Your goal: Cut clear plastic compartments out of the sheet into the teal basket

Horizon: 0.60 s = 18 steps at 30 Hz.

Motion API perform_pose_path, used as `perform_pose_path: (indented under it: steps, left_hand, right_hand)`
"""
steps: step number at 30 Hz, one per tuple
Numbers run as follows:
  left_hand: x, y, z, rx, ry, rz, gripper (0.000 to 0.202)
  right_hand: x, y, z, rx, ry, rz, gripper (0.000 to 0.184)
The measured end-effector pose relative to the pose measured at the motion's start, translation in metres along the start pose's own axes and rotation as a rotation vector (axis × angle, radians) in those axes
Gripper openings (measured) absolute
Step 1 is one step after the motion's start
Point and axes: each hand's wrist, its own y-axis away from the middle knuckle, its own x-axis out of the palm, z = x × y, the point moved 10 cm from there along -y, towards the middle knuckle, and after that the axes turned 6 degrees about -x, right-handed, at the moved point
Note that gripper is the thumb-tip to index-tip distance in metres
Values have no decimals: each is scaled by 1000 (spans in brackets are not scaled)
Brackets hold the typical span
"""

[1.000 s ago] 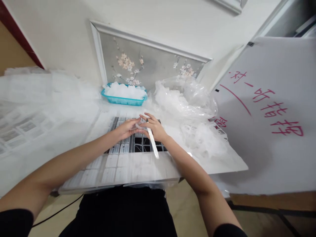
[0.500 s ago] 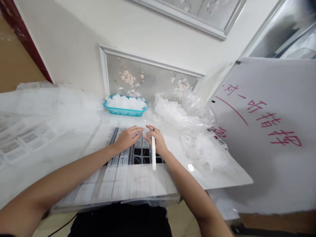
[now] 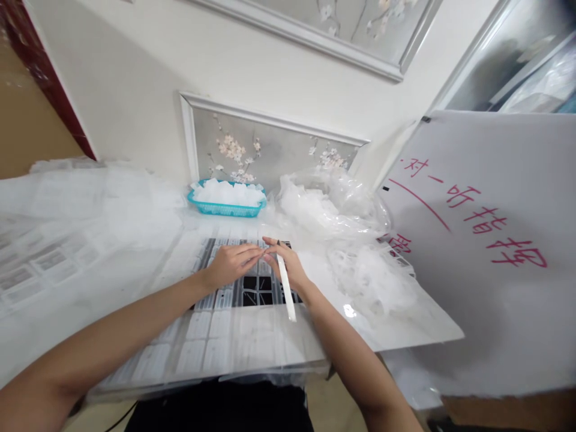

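My right hand (image 3: 290,267) has its fingers curled around a slim white stick (image 3: 287,294) with a dark tip end near the forefinger; it slants down toward me. Fingers pressed together, my left hand (image 3: 231,264) meets the right fingertips over a clear compartmented tray (image 3: 225,295). Whatever lies between the left fingertips is too small to make out. Below the hands, several tray compartments have a black inside (image 3: 257,291) with thin pale lines. More pale lidded compartments (image 3: 198,324) extend toward the near edge under a clear sheet.
A turquoise basket (image 3: 225,209) of white pieces stands at the back by the wall. Right of it lies a clear plastic bag (image 3: 333,204) with white contents, and loose translucent film (image 3: 373,276) nearer. Stacked clear trays (image 3: 49,264) cover the left. A whiteboard (image 3: 486,312) stands right.
My left hand has moved slightly right, so its fingertips now meet the right hand's. The white stick's lower end has swung to the right. The view has shifted a little.
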Motion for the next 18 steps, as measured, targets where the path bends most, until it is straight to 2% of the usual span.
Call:
perform_pose_path:
  steps: [4,6,10,15,16,18]
  left_hand:
    - [4,0,-3,29,-6,89,17]
    - [8,-2,-2,-40,14,132,16]
    - [11,-5,22,-357,161,115,16]
    - [10,11,84,-851,396,9,19]
    - [13,15,92,-930,469,11,22]
    - [20,20,94,-1018,653,21,27]
  right_hand:
    - [4,0,-2,7,-23,20,14]
    - [5,-1,0,-2,-11,30,14]
    - [5,-2,10,-45,21,30,14]
    - [-3,-2,29,-120,58,-5,13]
    - [-6,-2,31,-124,67,-21,13]
    - [-12,-3,34,-125,79,-49,12]
